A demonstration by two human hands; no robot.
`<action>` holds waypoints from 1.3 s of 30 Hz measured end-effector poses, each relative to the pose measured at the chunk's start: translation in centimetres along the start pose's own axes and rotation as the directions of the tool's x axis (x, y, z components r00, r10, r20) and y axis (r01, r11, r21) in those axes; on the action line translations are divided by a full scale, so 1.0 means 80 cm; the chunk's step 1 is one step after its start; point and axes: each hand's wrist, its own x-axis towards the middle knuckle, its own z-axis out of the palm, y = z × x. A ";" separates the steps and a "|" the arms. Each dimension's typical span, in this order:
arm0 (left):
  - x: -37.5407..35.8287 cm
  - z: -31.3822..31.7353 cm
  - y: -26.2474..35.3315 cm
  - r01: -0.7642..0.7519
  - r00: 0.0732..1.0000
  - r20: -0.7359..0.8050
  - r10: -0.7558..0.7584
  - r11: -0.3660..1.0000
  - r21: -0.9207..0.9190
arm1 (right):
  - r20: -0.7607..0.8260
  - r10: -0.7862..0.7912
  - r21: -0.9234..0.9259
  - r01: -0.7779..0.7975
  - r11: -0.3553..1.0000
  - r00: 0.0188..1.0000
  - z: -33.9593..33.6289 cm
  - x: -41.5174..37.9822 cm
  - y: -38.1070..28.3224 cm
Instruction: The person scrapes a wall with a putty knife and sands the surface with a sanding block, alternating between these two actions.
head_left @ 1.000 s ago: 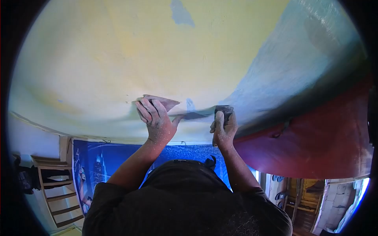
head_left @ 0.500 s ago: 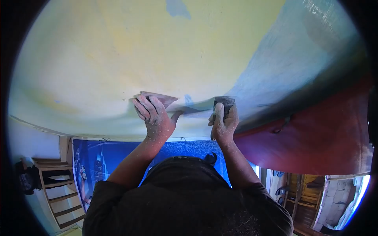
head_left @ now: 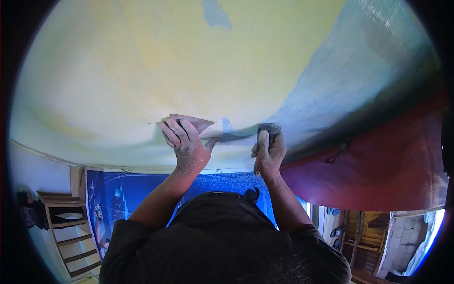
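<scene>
Near the middle of the view, towards 9 o'clock, the dust-speckled bare left hand (head_left: 189, 146) has its four fingers laid over a thin, flat, brown angular piece (head_left: 202, 125), its thumb spread well apart towards 2 o'clock; the piece lies against a broad, smooth, pale-yellow surface (head_left: 213, 71), its pointed corner aimed at 3 o'clock; towards 3 o'clock of the middle, the equally dusty right hand (head_left: 270, 154) pinches a small, dark, squarish block (head_left: 271, 128) between thumb and curled fingers, upright at the hand's 12 o'clock end; whether the block touches the surface, I cannot tell. Between the two held things shows a small blue-grey patch (head_left: 226, 124); a larger irregular blue-grey patch (head_left: 217, 14) sits at 12 o'clock, and a wide pale-blue area (head_left: 340, 80) at 2 o'clock; a smooth, dark-red sheet (head_left: 378, 170) spreads at 3 o'clock; a black short-sleeved shirt (head_left: 227, 246) fills 6 o'clock; a blue printed city-skyline backdrop (head_left: 120, 194) shows at 8 o'clock, just beside a brown wooden rack (head_left: 74, 241); a grey block wall (head_left: 404, 236) stands at 4 o'clock.
</scene>
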 end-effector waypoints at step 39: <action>0.003 0.005 0.000 -0.003 1.000 -0.011 0.003 1.000 0.025 | 0.014 -0.021 -0.029 0.021 0.999 1.000 0.005 0.013 -0.021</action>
